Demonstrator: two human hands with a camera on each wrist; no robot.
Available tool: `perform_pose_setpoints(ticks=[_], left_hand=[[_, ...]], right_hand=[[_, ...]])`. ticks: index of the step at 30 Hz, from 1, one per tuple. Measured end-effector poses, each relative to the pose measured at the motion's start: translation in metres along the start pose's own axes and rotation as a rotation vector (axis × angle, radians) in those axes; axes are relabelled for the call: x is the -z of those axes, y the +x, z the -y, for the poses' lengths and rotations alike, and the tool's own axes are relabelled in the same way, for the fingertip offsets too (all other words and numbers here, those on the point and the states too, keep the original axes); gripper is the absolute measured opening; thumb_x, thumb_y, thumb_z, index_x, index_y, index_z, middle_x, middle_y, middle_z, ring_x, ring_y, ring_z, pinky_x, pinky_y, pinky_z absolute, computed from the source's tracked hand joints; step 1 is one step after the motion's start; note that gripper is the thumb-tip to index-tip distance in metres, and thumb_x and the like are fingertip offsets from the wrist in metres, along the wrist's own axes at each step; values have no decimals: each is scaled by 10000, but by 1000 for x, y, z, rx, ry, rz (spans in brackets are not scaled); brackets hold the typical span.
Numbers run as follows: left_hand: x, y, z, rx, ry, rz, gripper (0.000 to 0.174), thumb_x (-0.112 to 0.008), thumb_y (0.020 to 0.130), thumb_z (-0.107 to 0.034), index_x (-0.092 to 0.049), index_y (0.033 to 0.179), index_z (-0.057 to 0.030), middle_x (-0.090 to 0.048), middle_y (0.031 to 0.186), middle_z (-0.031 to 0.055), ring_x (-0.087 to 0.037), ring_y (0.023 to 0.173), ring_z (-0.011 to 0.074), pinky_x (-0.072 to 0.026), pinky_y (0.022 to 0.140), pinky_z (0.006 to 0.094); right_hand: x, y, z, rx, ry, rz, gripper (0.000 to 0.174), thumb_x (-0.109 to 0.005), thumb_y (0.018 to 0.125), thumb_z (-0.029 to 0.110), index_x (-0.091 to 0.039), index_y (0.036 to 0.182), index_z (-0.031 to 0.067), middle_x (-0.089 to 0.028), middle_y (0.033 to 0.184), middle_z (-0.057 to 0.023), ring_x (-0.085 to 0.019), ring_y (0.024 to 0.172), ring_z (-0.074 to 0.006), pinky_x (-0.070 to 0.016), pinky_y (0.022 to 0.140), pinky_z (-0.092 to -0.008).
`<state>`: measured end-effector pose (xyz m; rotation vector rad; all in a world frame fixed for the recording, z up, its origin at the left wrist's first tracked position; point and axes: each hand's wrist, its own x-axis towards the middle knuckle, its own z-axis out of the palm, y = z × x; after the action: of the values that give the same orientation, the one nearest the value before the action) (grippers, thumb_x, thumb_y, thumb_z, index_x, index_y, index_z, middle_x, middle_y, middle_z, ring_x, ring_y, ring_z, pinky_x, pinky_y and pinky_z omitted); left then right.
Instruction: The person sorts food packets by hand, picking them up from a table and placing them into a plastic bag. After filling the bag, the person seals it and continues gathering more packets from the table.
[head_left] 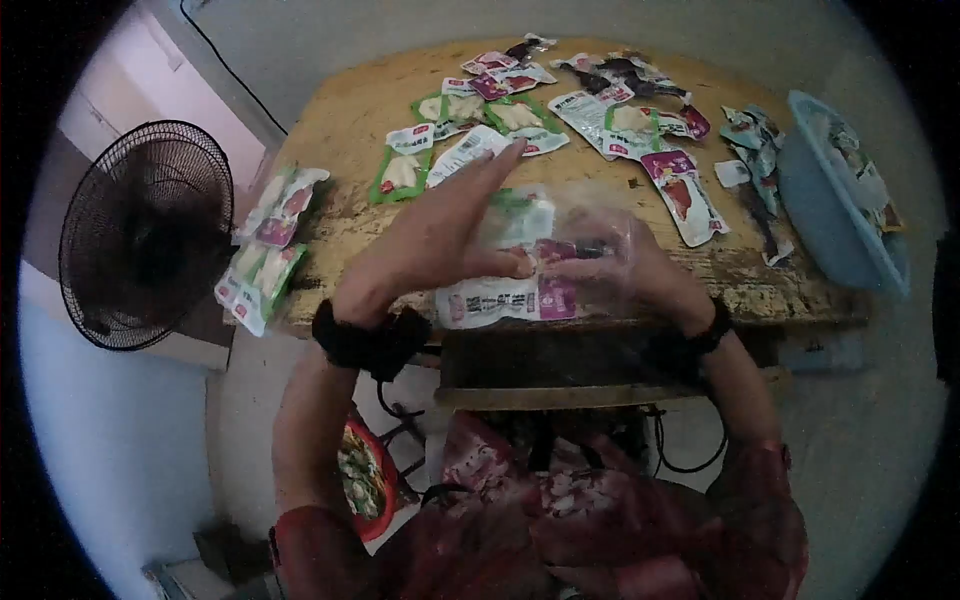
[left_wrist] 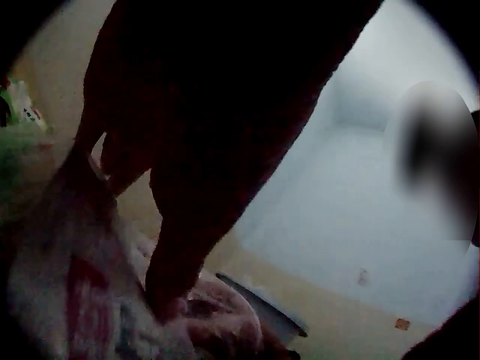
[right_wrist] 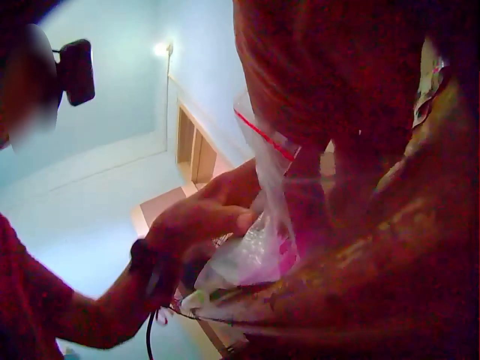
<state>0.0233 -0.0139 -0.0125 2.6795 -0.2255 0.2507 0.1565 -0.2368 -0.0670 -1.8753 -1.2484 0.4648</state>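
Both hands work on a clear zip bag [right_wrist: 259, 251] near the table's front edge; a red strip runs along its top in the right wrist view. White-and-purple food packet [head_left: 500, 302] and a green-and-white one show within or under the film in the head view. My left hand [head_left: 430, 240] pinches the bag at its left side, thumb over the packet and forefinger stretched up and away. On the other side, my right hand [head_left: 620, 255] holds the bag, the clear film overlapping its fingers. Its fingertips are partly hidden.
Several sealed food packets [head_left: 402, 168] lie across the wooden table [head_left: 350, 110], with more packets [head_left: 260, 275] at its left edge. Blue basket [head_left: 840, 200] leans at the right, holding packets. Black fan [head_left: 145, 235] stands left; a red basin [head_left: 372, 480] sits below.
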Motion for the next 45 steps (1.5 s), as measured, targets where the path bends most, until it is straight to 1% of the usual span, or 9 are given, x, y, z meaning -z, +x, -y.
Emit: perform_pose_setpoints(ticks=[3,7,9,15,19,26,34,40,45], left_hand=[[4,28,16,72,-117,267,1192,-899,678,-365,-182,1577,-50,-559,1326,321,-550,1262,413,-432,1070,423],[4,37,24,148,-252,227,925,-891,686,-310,-449,1438,-3,-641,1235,239,-620,1140,319,-475,978,390],[12,35,21,266,-239,277,720,-875,713,-252,-587,1317,13,-696,1152,175,-656,1043,256,-496,918,359],[31,6,3,505,-573,-172,346,-801,806,-107,-691,1116,-1,-739,977,51,-678,849,139,-526,812,308],[27,-16,9,412,-1069,-438,295,-775,823,-46,-671,1092,14,-727,964,84,-694,819,160,-566,759,302],[-21,-26,18,249,-1197,-765,333,-732,823,23,-632,1141,7,-710,1024,92,-690,887,176,-569,745,314],[-21,-57,-4,307,-871,-443,663,-830,758,-100,-520,1335,0,-662,1173,100,-642,1017,177,-551,864,336],[-28,-67,-24,579,-925,-434,467,-808,820,-116,-619,1224,22,-708,1039,56,-647,929,118,-538,825,306],[-31,-68,-11,473,-1040,-396,313,-769,868,-143,-680,1132,2,-713,1007,39,-651,879,106,-532,784,282]], right_hand=[[-4,0,-2,165,-169,-91,450,-771,817,412,-722,1093,60,-713,1068,-144,-672,990,-294,-518,855,-404],[-1,0,-1,224,-281,-165,323,-777,837,279,-716,988,0,-653,943,-96,-618,892,-191,-494,797,-325],[8,2,-9,173,-228,-170,318,-730,871,323,-722,1041,55,-677,973,-115,-636,906,-264,-503,799,-385],[25,5,-4,21,67,-383,364,-713,907,338,-693,1129,50,-691,1065,-102,-638,1020,-225,-512,854,-403],[16,13,1,91,295,-387,523,-749,891,362,-615,1288,49,-646,1243,-141,-608,1176,-240,-493,986,-393],[-8,26,38,132,307,-136,767,-807,832,383,-484,1420,12,-595,1342,-184,-564,1262,-266,-453,1063,-391],[0,27,29,95,424,4,611,-777,872,241,-523,1370,-6,-624,1315,-126,-570,1238,-214,-439,1075,-376],[-7,21,33,122,459,-68,505,-668,907,44,-499,1383,30,-616,1275,-76,-598,1147,-157,-490,995,-320],[-8,32,26,146,522,-51,595,-693,900,97,-426,1426,21,-593,1303,-82,-587,1169,-174,-486,1002,-319]])
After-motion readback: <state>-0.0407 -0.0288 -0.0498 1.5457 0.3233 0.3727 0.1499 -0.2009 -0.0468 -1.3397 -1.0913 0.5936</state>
